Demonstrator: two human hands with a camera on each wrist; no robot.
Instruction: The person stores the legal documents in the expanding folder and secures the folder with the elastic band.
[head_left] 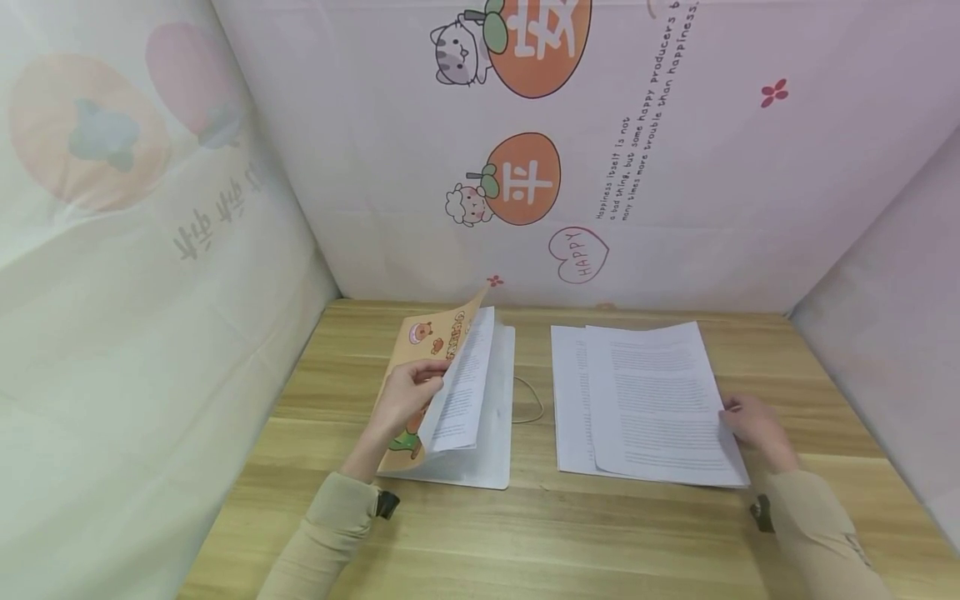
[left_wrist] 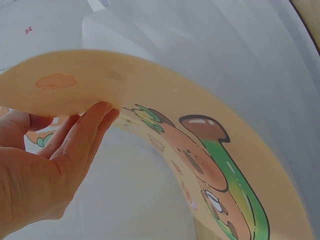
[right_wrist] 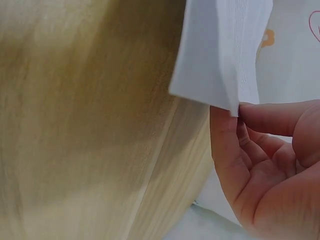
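On the left of the table lies a folder with an orange cartoon cover [head_left: 431, 333] and a pale back [head_left: 495, 425]. The cover stands partly raised, bent in a curve. My left hand [head_left: 408, 392] holds the cover near its free edge; in the left wrist view the fingertips [left_wrist: 107, 107] meet its printed side. Printed sheets [head_left: 468, 383] sit inside the folder, partly hidden by the cover. To the right are overlapping printed papers [head_left: 660, 392]. My right hand [head_left: 757, 425] pinches their right edge between thumb and fingers, and the right wrist view shows several paper edges [right_wrist: 245, 60] together.
A thin elastic loop [head_left: 536, 400] sticks out from the folder's right side, between folder and papers. The wooden table [head_left: 600, 542] is bordered by printed cloth walls [head_left: 420, 208] at the back and both sides. Each wrist wears a dark device [head_left: 387, 504].
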